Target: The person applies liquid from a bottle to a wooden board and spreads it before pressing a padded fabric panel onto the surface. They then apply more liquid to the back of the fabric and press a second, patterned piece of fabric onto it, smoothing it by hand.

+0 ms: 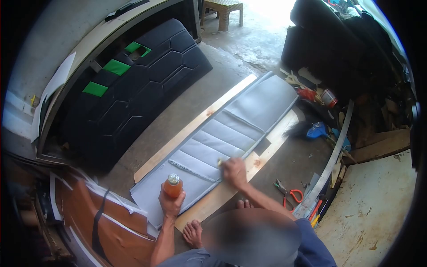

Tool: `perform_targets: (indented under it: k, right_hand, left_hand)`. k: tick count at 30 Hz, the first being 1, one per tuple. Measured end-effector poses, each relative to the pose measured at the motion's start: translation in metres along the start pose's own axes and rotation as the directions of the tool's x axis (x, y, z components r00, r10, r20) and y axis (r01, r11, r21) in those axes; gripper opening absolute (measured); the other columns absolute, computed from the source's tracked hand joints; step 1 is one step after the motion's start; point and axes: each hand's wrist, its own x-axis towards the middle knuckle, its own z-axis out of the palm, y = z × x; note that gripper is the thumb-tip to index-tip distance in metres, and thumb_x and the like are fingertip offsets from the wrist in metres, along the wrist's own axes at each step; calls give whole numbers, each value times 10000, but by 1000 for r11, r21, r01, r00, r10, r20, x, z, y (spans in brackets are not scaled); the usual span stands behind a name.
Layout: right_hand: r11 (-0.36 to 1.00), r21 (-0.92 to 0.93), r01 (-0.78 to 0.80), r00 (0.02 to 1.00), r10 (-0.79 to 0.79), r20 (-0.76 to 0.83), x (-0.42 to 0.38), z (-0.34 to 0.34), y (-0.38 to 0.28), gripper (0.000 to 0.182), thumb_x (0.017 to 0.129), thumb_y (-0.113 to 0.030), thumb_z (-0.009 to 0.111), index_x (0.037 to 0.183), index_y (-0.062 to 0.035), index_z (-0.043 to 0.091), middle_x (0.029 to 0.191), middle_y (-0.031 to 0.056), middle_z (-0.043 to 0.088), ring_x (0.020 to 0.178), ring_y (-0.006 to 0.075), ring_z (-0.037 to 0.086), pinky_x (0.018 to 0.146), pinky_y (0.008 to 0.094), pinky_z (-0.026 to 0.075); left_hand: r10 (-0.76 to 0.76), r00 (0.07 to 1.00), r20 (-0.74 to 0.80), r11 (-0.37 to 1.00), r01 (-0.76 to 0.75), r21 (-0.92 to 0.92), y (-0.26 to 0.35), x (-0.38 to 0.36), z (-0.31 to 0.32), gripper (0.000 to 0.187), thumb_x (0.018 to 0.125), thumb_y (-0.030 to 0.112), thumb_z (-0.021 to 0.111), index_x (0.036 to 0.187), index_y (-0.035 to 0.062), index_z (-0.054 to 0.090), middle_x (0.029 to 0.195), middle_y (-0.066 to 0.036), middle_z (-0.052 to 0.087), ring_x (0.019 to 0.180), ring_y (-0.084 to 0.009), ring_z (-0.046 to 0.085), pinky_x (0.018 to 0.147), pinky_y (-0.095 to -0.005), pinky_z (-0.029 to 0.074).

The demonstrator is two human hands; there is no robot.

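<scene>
My left hand is closed around an orange bottle with a silvery, foil-like top, held over the near-left end of a long grey upholstered panel. Padded ribs and raised seams cross the panel's middle. At its right long edge, my right hand is closed, with a small pale-yellow bit showing at the fingertips, too small to name. Beneath the panel, light wooden boards stick out along both long sides. A small dark patch lies by the right edge.
A black quilted panel with green patches leans at the left. Brown sheet material lies at lower left. Red-handled pliers, a blue brush-like tool and a metal strip are on the right. A woven stool stands behind.
</scene>
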Motion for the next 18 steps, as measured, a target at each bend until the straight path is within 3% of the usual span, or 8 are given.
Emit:
perform_targets:
  k: [1,3,6,7,9,13,15,18]
  right_hand:
    - [992,39,120,986,-124,112,-16,1,-33,190,717,-108,705,897,-144,757,866,101,638,839,317,602,697,467,486]
    - [971,156,179,979,-192,71,-11,-2,-44,164,753,-101,676,895,-128,753,864,110,636,838,326,602,702,474,484]
    - [964,1,-266,952,263,-157,60,-26,33,174,869,-143,606,925,-76,756,914,147,648,917,345,589,812,461,471]
    - [929,-77,-362,895,323,-307,82,-31,71,187,888,-170,606,927,-62,755,932,155,658,923,352,592,809,463,472]
    - [881,-131,-454,852,386,-353,102,-47,90,164,888,-166,622,914,-65,749,916,151,657,891,352,596,792,467,478]
    - [999,-43,-28,995,24,-96,38,11,-7,162,779,-126,684,932,-96,729,854,115,612,856,329,583,740,466,477]
    - [949,75,307,951,-310,22,-10,33,-61,184,735,-98,683,914,-131,711,860,99,580,842,312,577,686,451,455]
    - [956,137,258,962,-267,53,9,25,-53,150,762,-81,663,902,-111,708,843,109,580,848,317,578,699,464,454]
  left_hand:
    - [4,1000,-1,1000,-4,-2,4,1,2,354,795,-10,727,1096,24,545,861,-43,611,659,-101,579,549,-234,478]
    - [-51,998,24,998,52,-47,17,1,5,322,816,-25,668,1096,15,514,799,-45,563,603,-100,531,488,-249,432]
    - [-189,971,144,922,226,-314,-6,-2,-16,344,816,-50,686,1110,21,522,815,-55,575,579,-93,523,492,-244,443]
    - [-190,971,143,923,226,-311,0,-4,-17,344,816,-50,686,1110,21,522,815,-55,575,579,-93,523,492,-244,443]
    - [-119,986,120,939,151,-308,17,-6,-12,342,828,-76,664,1114,18,502,811,-58,560,578,-89,512,466,-247,424]
    - [-58,997,46,971,67,-228,7,-3,-10,342,832,-101,645,1114,17,492,818,-62,558,570,-92,508,455,-250,415]
    - [-189,971,147,904,231,-360,5,0,-12,339,836,-91,648,1118,22,498,823,-57,553,568,-94,504,453,-251,411]
    - [-153,978,140,922,192,-336,8,2,-14,339,834,-77,659,1118,28,506,817,-46,545,567,-95,501,456,-254,412]
